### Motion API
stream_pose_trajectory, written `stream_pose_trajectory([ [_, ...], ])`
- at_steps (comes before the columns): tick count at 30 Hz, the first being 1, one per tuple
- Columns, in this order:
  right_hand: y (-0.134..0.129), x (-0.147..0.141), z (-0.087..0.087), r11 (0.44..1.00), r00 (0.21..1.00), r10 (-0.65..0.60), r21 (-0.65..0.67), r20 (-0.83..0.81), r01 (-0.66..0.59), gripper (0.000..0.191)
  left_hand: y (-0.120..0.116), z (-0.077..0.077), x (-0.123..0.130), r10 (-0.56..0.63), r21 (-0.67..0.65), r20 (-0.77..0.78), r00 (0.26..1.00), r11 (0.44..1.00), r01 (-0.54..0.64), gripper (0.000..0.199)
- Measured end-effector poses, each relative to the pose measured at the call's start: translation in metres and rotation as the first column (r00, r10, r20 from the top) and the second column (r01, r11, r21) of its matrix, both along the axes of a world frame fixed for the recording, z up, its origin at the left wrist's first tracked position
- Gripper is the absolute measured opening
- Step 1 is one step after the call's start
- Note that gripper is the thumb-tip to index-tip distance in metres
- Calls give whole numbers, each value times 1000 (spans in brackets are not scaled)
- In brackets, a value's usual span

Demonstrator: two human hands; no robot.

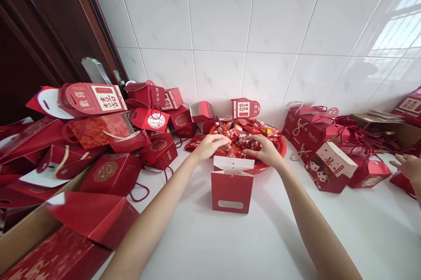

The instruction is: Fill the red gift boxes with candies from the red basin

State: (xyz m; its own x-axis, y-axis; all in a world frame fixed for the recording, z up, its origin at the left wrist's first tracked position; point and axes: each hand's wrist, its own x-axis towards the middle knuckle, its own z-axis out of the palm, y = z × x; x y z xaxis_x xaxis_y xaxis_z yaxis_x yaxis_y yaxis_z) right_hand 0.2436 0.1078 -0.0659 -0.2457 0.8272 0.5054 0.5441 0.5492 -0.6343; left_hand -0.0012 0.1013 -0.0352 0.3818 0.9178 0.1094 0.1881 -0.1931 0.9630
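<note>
Upright on the white table stands a red paper box [232, 189] with its top flaps open and a pale slot low on its front. Behind it a red basin [282, 148] holds a heap of red-wrapped sweets [235, 133]. My left hand [213, 145] is over the basin's left front, its fingers bent together; whatever they hold is too small to name. On the other side my right hand [261, 148] reaches over the sweets, thumb and fingers apart, touching or nearly touching a dark wrapped sweet. Both hands are just beyond the open box.
Many red gift boxes [112, 172] are piled at the left, some in a cardboard carton. More boxes [329, 166] stand right of the basin. Another person's hand [408, 168] shows at the right edge. A tiled wall [217, 74] rises behind.
</note>
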Motion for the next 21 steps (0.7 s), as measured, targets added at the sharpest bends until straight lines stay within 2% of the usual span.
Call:
stream_pose_trajectory([
  [2, 6, 2, -1, 997, 1000, 16, -72, -25, -17, 28, 11, -2, 7, 46, 146, -251, 967, 989, -10, 32],
  [4, 12, 5, -4, 991, 997, -33, -136, -75, 22, 21, 17, -4, 16, 71, 246, -470, 880, 968, 53, 28],
  [6, 16, 8, -8, 976, 989, -89, -210, -118, 63, 17, 19, -6, 25, 85, 293, -607, 790, 948, 123, 31],
  [8, 19, 8, -11, 963, 983, -112, -261, -142, 72, 18, 18, -8, 33, 125, 341, -667, 734, 928, 151, 42],
  [11, 19, 7, -12, 963, 981, -116, -258, -154, 73, 22, 16, -11, 43, 179, 383, -682, 709, 913, 138, 55],
  [13, 16, 6, -10, 966, 983, -95, -251, -155, 54, 28, 16, -14, 46, 200, 401, -664, 721, 908, 117, 47],
  [15, 12, 7, -7, 968, 987, -40, -252, -158, -2, 35, 18, -18, 48, 203, 411, -620, 758, 907, 94, 35],
  [18, 6, 9, -1, 959, 984, 68, -262, -165, -110, 41, 22, -24, 47, 195, 409, -522, 830, 912, 43, 30],
  [21, 3, 12, 4, 942, 975, 140, -282, -170, -184, 41, 25, -31, 46, 211, 390, -353, 911, 919, -62, 24],
])
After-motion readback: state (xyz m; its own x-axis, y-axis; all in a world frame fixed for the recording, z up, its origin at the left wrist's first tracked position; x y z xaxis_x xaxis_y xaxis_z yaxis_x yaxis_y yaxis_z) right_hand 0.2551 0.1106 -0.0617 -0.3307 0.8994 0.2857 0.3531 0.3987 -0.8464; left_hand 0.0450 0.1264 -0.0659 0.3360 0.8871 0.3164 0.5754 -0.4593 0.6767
